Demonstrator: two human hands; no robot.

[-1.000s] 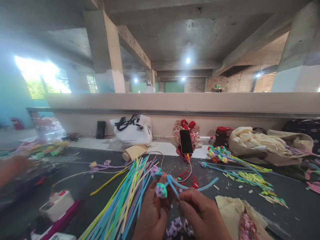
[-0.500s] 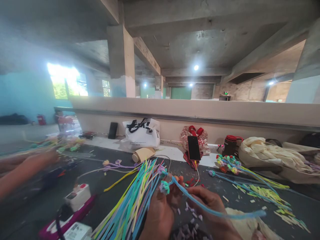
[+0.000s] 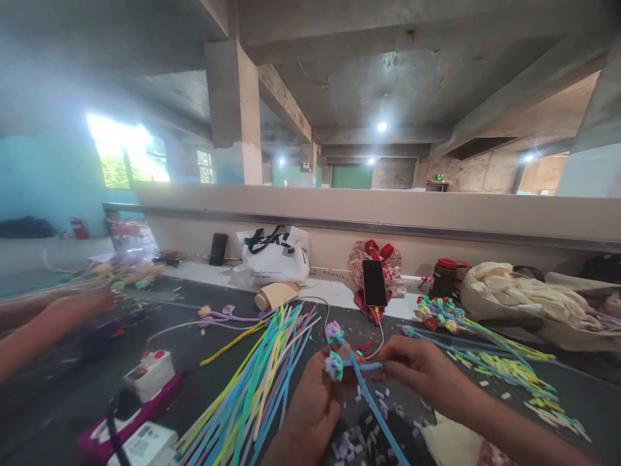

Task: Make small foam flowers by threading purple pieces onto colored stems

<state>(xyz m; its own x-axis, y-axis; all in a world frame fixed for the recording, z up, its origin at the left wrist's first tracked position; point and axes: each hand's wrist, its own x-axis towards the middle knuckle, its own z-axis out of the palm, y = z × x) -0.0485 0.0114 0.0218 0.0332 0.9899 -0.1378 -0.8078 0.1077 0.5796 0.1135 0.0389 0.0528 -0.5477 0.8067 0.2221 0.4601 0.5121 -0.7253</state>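
Note:
My left hand (image 3: 314, 396) is closed around blue pipe-cleaner stems near the middle of the table's front. Two small fluffy pipe-cleaner flowers (image 3: 334, 364) in purple and teal stand out at its fingertips, one above the other. One blue pipe cleaner (image 3: 377, 409) hangs down toward the lower right from there. My right hand (image 3: 421, 364) pinches the end of a short blue stem that points sideways from the flowers. Left of my hands lies a big bundle of coloured pipe cleaners (image 3: 242, 388). Small cut purple pieces (image 3: 352, 440) are scattered below.
A phone (image 3: 374, 283) leans on a red patterned bag. Finished flowers (image 3: 439, 314) and yellow-green cut pieces (image 3: 504, 372) lie right. A purple power strip (image 3: 130, 421) with white plugs sits left. Another person's arm (image 3: 58, 323) reaches in at far left. A white bag (image 3: 274, 255) stands behind.
My right hand has moved up and outward, now pinching a short sideways stem. The long blue pipe cleaner swung from pointing right to hanging downward. The flowers shifted slightly right.

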